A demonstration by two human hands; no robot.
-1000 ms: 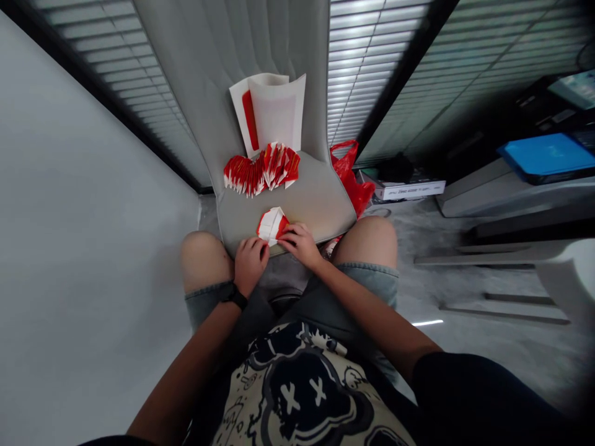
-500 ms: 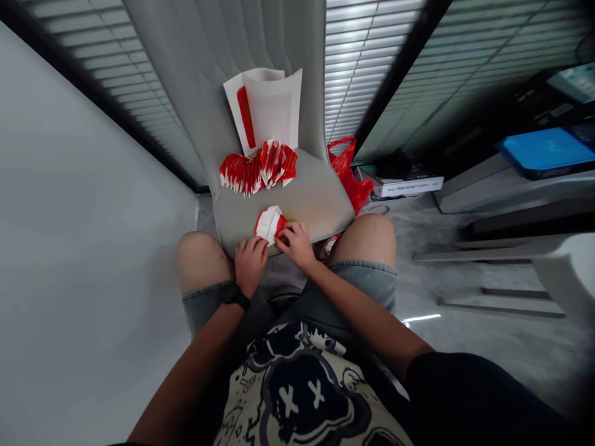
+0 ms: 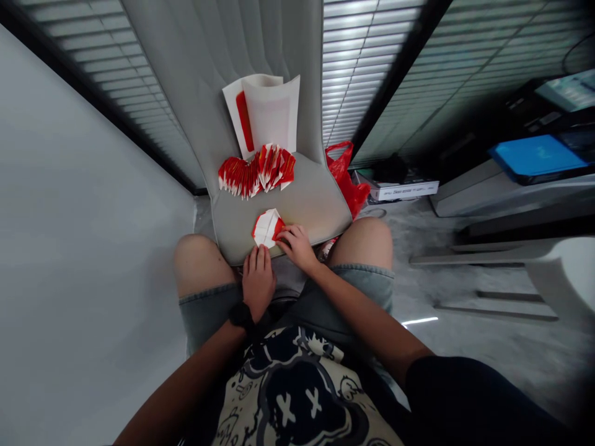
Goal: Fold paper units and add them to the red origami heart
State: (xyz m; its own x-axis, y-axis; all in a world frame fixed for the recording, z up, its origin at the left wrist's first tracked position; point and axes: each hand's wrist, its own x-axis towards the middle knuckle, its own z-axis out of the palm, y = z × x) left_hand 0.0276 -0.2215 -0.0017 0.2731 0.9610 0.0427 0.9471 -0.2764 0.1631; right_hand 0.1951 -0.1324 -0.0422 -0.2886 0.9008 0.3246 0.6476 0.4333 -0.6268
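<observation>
A small folded red-and-white paper (image 3: 266,227) lies near the front edge of the grey chair seat (image 3: 316,204), its creased white side up. My right hand (image 3: 297,246) pinches its right edge, where red shows. My left hand (image 3: 258,277), with a black watch at the wrist, has its fingers stretched out together at the paper's near corner; the fingertips touch or nearly touch it. Behind the paper, a row of folded red paper pieces (image 3: 239,176) stands fanned out, with a second fanned bunch (image 3: 277,166) joining it on the right.
A curled white sheet with a red stripe (image 3: 272,114) leans on the backrest. Right of the chair are a red plastic bag (image 3: 346,179) and a flat box (image 3: 406,189) on the floor. A blue box (image 3: 539,155) and a white stool (image 3: 567,266) stand farther right. A white wall (image 3: 93,235) borders the left.
My left hand has drawn back from the paper's lower left edge and turned, its fingers now straighter and pointing forward. My right hand stays at the right edge. The view has shifted slightly.
</observation>
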